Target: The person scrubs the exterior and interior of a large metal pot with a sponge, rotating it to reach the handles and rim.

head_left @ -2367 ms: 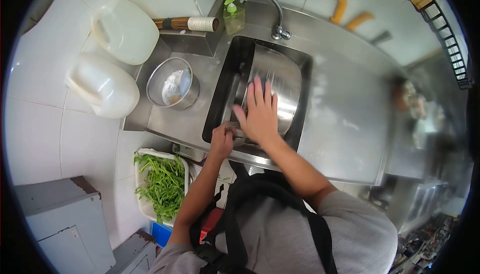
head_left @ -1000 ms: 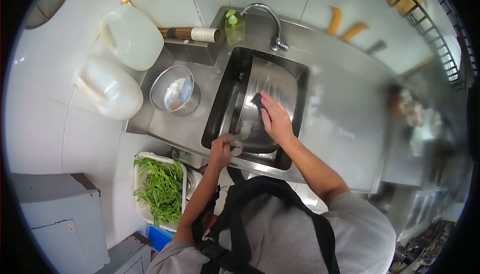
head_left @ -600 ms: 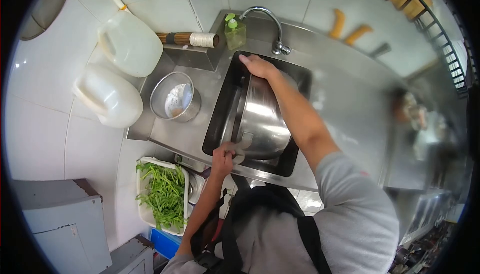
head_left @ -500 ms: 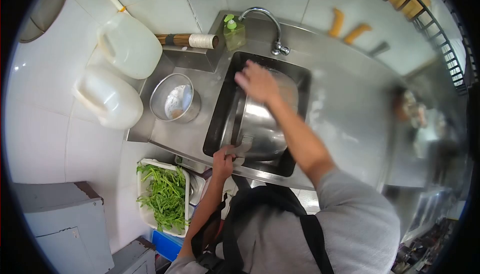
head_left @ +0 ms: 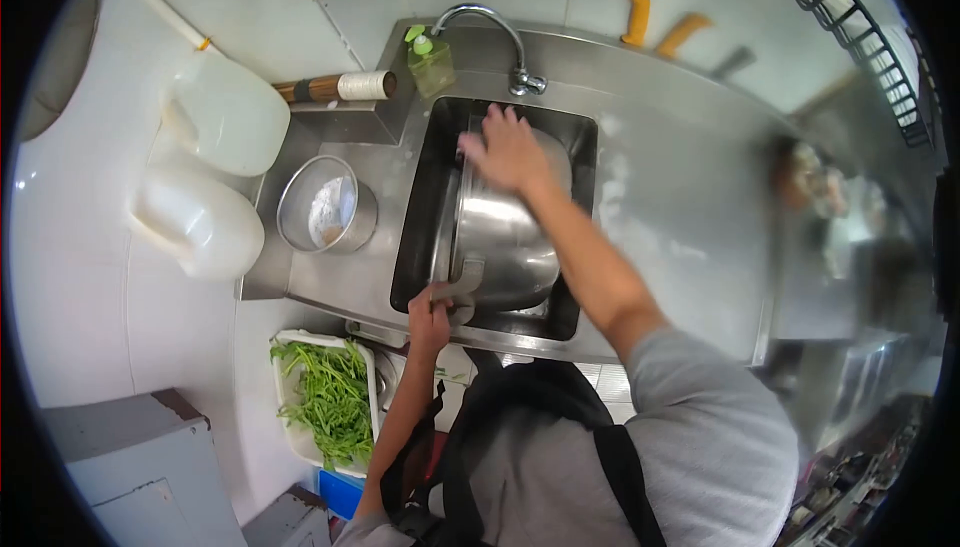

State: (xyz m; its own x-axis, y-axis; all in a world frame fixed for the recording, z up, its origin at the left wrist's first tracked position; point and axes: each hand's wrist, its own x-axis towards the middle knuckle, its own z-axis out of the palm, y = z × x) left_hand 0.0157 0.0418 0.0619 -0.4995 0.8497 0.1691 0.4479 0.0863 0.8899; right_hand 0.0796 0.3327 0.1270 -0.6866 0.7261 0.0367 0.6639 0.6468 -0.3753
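A large steel pot point(head_left: 505, 237) lies tilted on its side in the dark sink basin point(head_left: 413, 237). Near the front edge of the sink, my left hand point(head_left: 430, 317) is closed around the pot's handle point(head_left: 462, 292). My right hand point(head_left: 508, 152) rests over the upper part of the pot with its fingers spread; whether the palm presses on the metal is hard to tell. The chrome faucet point(head_left: 522, 62) arches behind the basin, with a green soap bottle point(head_left: 431, 67) to its left.
Left of the basin stands a round steel container point(head_left: 358, 217) with white contents. Two plastic jugs point(head_left: 205, 227) and a bamboo brush point(head_left: 350, 87) are at the far left. A white basket point(head_left: 372, 397) of greens sits below the counter point(head_left: 690, 207).
The whole view has shifted, with the sink now further left. My right hand's fingers are more spread and point more toward the faucet. My left hand remains on the handle.
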